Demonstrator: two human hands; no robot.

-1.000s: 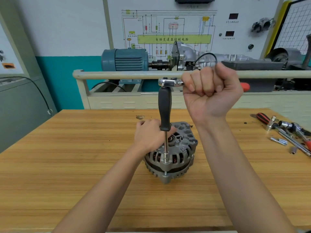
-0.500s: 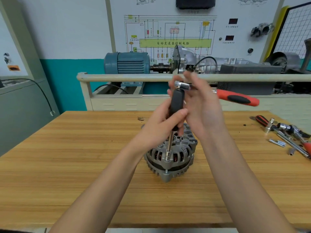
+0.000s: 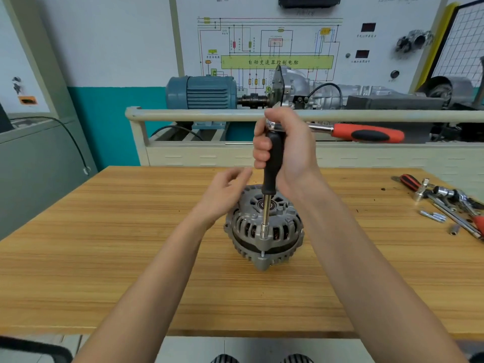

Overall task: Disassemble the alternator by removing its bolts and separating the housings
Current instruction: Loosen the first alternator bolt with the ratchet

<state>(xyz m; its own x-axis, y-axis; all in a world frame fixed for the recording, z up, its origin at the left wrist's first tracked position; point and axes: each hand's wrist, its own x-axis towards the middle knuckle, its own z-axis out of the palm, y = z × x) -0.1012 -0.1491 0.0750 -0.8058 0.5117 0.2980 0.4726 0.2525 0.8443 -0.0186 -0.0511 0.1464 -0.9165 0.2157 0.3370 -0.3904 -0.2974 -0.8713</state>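
A grey alternator stands on the wooden table, its vented housing facing up. A black-handled extension driver rises upright from a bolt at the alternator's near edge. On the driver's top sits a ratchet whose red and black handle points right. My right hand grips the driver's black handle just below the ratchet head. My left hand hovers beside the alternator's left top, fingers relaxed and holding nothing.
Loose tools, sockets and a red-handled screwdriver lie at the table's right edge. Behind the table a rail fronts a bench with a blue electric motor and a gearbox. A wiring-diagram board hangs on the wall.
My right hand left the ratchet handle and took the driver's black handle. My left hand let go of that handle and dropped back beside the alternator. The ratchet handle now points right.
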